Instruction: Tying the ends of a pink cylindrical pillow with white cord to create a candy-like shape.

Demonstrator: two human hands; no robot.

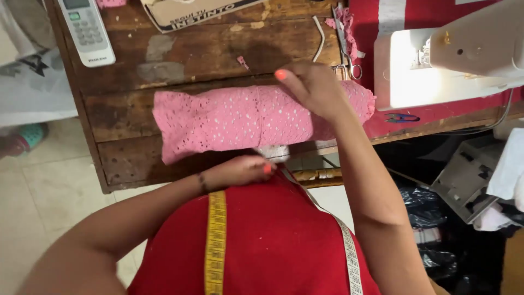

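Note:
A piece of pink eyelet fabric [218,120] lies flat across a worn wooden table [207,49]. My right hand [311,87] rests palm down on the right part of the fabric, its fingers together and pointing left. My left hand [243,169] is at the near edge of the fabric, fingers closed on a white bit of cloth [273,151] that sticks out from under the pink piece. A yellow and white measuring tape [216,240] hangs around my neck over a red top.
A white sewing machine [447,60] with its lamp on stands at the right on a red cloth. Scissors [345,41] and pink scraps lie beside it. A white remote control [87,30] and a cardboard box [191,11] sit at the back. Small blue snips [401,117] lie near the front edge.

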